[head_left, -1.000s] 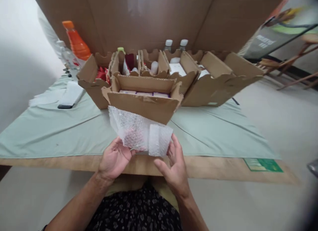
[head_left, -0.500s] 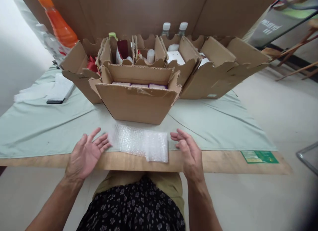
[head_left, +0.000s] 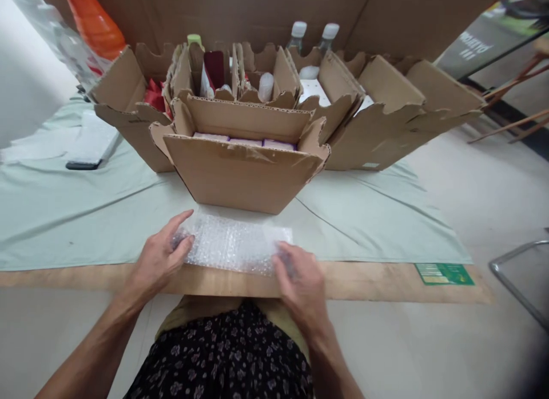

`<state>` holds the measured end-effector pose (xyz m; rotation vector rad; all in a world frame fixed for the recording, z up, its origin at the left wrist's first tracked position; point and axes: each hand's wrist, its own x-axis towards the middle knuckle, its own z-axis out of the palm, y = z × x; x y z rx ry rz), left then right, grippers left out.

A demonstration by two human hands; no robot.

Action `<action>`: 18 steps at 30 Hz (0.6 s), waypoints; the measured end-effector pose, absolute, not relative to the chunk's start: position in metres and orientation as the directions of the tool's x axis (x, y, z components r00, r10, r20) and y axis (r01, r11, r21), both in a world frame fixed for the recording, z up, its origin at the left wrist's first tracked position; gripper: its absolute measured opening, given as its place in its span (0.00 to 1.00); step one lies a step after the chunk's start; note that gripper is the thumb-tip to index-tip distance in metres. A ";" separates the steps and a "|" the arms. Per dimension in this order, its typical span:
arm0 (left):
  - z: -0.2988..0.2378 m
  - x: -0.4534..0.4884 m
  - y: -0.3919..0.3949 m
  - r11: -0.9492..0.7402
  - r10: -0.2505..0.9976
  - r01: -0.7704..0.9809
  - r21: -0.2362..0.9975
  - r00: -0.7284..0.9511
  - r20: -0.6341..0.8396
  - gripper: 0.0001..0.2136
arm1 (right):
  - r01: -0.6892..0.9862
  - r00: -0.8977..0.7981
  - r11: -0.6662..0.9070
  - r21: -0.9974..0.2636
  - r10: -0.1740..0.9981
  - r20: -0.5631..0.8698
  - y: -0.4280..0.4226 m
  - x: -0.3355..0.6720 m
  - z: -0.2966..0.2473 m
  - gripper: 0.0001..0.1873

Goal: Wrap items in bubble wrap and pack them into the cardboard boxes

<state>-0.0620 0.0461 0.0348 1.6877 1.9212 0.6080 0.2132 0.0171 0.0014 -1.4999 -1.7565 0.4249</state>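
Plastic bubble wrap [head_left: 227,244] is laid flat on the green cloth [head_left: 107,216], likely so both ends can be reached. One end is met by the left hand [head_left: 158,263], thumb and pointing finger spread, the other by the right hand [head_left: 303,280], fingers curled; whether it is pinched cannot be told.

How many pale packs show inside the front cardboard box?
3, in one row inside the front cardboard box: left pack, middle pack and right pack. The box's front wall may hide more beneath.
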 end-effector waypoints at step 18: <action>0.028 -0.089 0.076 -0.049 0.965 0.786 0.616 -0.121 0.231 0.32 | 0.796 0.100 0.220 -0.563 0.870 0.482 0.066 0.287 0.006 0.30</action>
